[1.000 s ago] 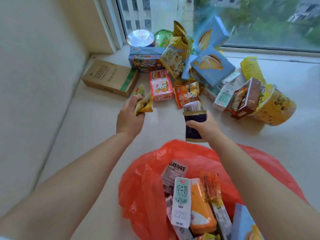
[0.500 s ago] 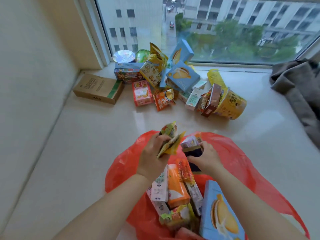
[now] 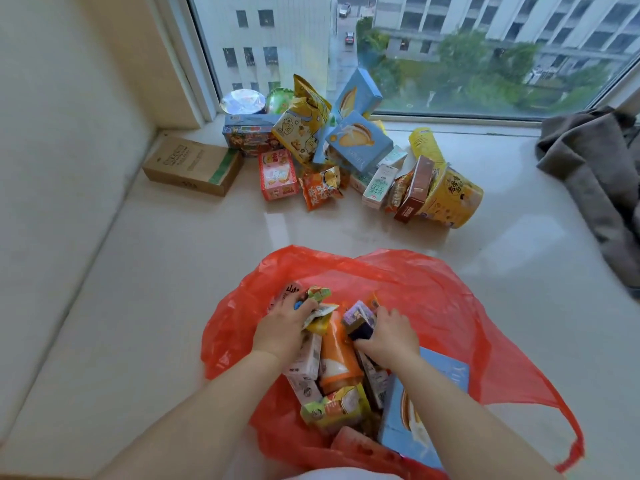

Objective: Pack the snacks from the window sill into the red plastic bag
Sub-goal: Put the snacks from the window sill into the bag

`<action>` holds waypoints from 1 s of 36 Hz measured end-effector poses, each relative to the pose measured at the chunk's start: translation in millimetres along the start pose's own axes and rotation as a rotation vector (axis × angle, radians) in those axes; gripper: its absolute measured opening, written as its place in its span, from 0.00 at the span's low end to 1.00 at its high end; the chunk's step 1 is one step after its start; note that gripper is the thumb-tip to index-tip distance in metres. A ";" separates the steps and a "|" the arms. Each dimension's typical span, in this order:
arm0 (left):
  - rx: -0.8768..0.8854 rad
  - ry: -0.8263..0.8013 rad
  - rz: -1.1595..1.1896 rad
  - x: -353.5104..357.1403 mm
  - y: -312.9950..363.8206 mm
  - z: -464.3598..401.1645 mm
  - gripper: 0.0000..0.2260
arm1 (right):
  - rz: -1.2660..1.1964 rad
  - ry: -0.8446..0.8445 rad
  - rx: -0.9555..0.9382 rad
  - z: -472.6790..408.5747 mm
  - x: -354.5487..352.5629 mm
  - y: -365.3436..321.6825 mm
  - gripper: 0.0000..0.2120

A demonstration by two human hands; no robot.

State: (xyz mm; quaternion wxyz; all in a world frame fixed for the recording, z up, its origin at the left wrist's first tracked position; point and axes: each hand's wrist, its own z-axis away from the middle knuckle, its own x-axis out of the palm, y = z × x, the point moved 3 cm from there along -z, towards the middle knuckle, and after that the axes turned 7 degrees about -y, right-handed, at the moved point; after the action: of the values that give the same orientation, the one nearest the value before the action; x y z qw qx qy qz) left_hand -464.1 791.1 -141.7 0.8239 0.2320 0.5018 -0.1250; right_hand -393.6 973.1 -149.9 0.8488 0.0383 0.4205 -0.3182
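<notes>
We look down on a pale window sill [image 3: 173, 278] with the red plastic bag [image 3: 433, 306] lying open at the near edge, its mouth spread wide toward us. Both our hands are inside the bag's opening. Our left hand [image 3: 282, 329] has its fingers curled around a small yellow-green snack packet [image 3: 320, 306], pinching it against the palm just above the goods already packed. Our right hand [image 3: 391, 336] grips a small dark packet with a purple top [image 3: 360, 322], fingers folded over its far side and thumb on the near side. Under the hands we note an orange pouch [image 3: 337, 362], a white drink carton [image 3: 306, 358], a green and yellow packet [image 3: 334, 408] and a blue cake box [image 3: 401, 424], all lying in the bag. The unpacked snacks sit in a heap at the far side of the sill against the window glass: two blue cake boxes [image 3: 360, 143], a yellow chip bag [image 3: 304, 129], a pink box [image 3: 277, 174], an orange packet [image 3: 320, 188], a small white milk carton [image 3: 379, 187], a brown box [image 3: 414, 192] and a yellow noodle cup [image 3: 450, 199] tipped on its side. A brown cardboard box [image 3: 192, 166] lies to the left of the heap, near the wall. A grey cloth [image 3: 595, 181] is bunched at the right edge of the sill, well apart from the bag.
</notes>
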 end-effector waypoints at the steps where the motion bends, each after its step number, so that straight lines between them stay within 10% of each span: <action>1: -0.026 -0.031 -0.035 -0.6 -1.1 -1.3 0.26 | 0.039 -0.005 0.001 -0.3 2.1 -0.6 0.36; 28: 0.019 -0.500 -0.265 -6.0 -3.1 -7.3 0.47 | 0.025 0.102 0.054 6.3 0.2 -10.6 0.32; 36: 0.036 -0.200 -0.081 -46.8 42.7 -13.7 0.30 | 0.050 0.422 -0.157 17.1 -42.3 -21.3 0.15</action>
State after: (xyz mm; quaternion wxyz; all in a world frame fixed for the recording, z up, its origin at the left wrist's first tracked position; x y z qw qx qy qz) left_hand -477.7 833.6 -94.7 0.8598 0.2127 0.4237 -0.1897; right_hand -412.8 972.1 -103.4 0.7500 0.0484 0.6112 -0.2483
